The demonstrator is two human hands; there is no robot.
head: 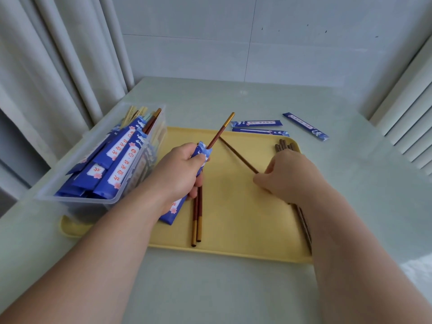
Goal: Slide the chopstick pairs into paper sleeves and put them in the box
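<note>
Chopstick (221,130) jutting from sleeve (203,152) in clenched left grip (182,169); second chopstick (238,155) in pinching right grip (287,174).

The left forearm (105,242) and the right forearm (350,242) are both bare along all the length that shows, smooth and rounded, widening toward the lower edge. The left grip (184,168) is a bare hand, thumb and knuckles uncovered. The right grip (288,174) is a bare hand too, its knuckles showing as low ridges.
</note>
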